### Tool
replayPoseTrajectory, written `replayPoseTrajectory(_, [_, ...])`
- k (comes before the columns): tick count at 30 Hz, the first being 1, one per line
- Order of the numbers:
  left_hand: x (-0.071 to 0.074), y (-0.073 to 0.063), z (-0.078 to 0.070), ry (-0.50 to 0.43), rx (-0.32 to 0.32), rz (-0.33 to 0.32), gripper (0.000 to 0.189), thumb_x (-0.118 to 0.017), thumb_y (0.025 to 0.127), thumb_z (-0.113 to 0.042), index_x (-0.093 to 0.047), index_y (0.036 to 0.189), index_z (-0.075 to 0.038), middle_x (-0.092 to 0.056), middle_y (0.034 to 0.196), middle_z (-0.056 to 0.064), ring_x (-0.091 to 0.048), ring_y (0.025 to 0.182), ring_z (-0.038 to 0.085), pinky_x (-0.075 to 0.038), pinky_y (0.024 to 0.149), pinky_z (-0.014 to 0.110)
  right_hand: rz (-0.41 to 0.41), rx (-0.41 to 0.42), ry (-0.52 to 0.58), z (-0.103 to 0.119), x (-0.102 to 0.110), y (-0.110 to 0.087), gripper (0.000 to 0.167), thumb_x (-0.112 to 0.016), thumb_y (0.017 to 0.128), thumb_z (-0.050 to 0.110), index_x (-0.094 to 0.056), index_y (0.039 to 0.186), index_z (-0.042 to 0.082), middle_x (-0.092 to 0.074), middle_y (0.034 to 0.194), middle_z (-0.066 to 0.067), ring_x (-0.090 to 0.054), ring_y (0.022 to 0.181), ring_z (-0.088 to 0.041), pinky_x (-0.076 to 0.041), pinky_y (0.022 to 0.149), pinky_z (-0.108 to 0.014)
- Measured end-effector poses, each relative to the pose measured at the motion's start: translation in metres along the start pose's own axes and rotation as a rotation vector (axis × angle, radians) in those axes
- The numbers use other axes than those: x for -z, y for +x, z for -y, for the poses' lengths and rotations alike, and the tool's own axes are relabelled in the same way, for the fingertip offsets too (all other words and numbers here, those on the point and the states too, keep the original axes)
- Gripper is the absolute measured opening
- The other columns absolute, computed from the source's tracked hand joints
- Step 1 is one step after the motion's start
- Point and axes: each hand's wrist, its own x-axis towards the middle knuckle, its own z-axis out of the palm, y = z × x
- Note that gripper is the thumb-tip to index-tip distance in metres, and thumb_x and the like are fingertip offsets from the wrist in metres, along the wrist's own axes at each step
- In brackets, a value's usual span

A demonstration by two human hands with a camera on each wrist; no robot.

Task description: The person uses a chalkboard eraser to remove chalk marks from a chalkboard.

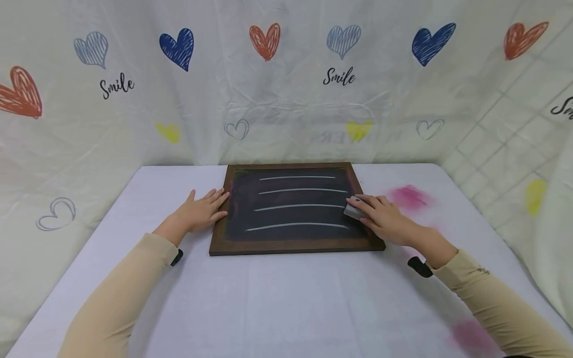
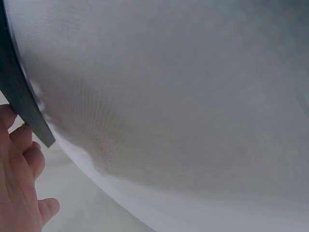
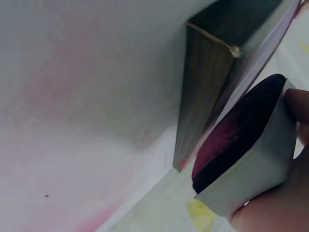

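Note:
A wood-framed chalkboard (image 1: 295, 245) lies on the white-covered table with several white chalk lines drawn across its dark surface. My left hand (image 1: 203, 211) rests its spread fingers on the board's left frame edge; in the left wrist view, the fingertips (image 2: 23, 133) touch the dark frame (image 2: 26, 99). Near the board's right side, my right hand (image 1: 385, 219) grips a grey board eraser (image 1: 353, 211) by the right ends of the lines. The right wrist view shows the eraser (image 3: 253, 171) tilted, its black felt face stained pink, beside the frame's corner (image 3: 203, 82).
A pink smudge (image 1: 409, 197) marks the tablecloth right of the board, and another pink smudge (image 1: 472, 335) lies near the right forearm. Behind the table hangs a white curtain (image 1: 286, 89) printed with hearts and "Smile".

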Motion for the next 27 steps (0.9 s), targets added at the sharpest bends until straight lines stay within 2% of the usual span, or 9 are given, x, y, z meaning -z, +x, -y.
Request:
replayPoseTrajectory(8, [-0.001, 0.001, -0.001, 0.014, 0.001, 0.006, 0.069, -0.038, 0.111, -0.047, -0.019, 0.165, -0.008, -0.021, 0.168, 0.017, -0.021, 0.154, 0.034, -0.007, 0.115, 0.073, -0.009, 0.147, 0.041, -0.001, -0.006, -0.004, 0.057, -0.066, 0.098, 0.005, -0.048, 0.151, 0.013, -0.046, 0.15, -0.019, -0.046, 0.123, -0.04, -0.039, 0.089, -0.06])
replayPoseTrajectory(13, [-0.002, 0.002, 0.0, 0.016, 0.002, 0.006, 0.069, -0.038, 0.11, -0.047, -0.02, 0.165, -0.008, -0.021, 0.168, 0.017, -0.02, 0.154, 0.033, -0.007, 0.116, 0.073, 0.026, 0.211, 0.012, 0.001, -0.007, -0.004, 0.058, -0.067, 0.098, 0.004, -0.05, 0.152, 0.016, -0.047, 0.15, -0.014, -0.046, 0.124, -0.035, -0.04, 0.089, -0.059])
replayPoseTrajectory(20, [-0.003, 0.002, 0.001, 0.022, 0.0, -0.005, 0.069, -0.039, 0.111, -0.045, -0.019, 0.165, -0.008, -0.018, 0.169, 0.015, -0.02, 0.154, 0.033, -0.005, 0.116, 0.073, 0.095, 0.202, 0.011, 0.008, -0.009, 0.005, 0.056, -0.063, 0.1, 0.005, -0.048, 0.153, 0.018, -0.044, 0.152, -0.015, -0.041, 0.131, -0.037, -0.037, 0.094, -0.062])
replayPoseTrajectory(27, [-0.003, 0.003, 0.002, 0.028, -0.013, -0.007, 0.069, -0.04, 0.11, -0.045, -0.02, 0.165, -0.008, -0.02, 0.169, 0.014, -0.022, 0.154, 0.032, -0.006, 0.116, 0.073, 0.149, 0.208, 0.034, 0.015, -0.016, 0.017, 0.057, -0.059, 0.103, 0.008, -0.043, 0.157, 0.02, -0.038, 0.156, -0.015, -0.038, 0.134, -0.037, -0.034, 0.094, -0.058])
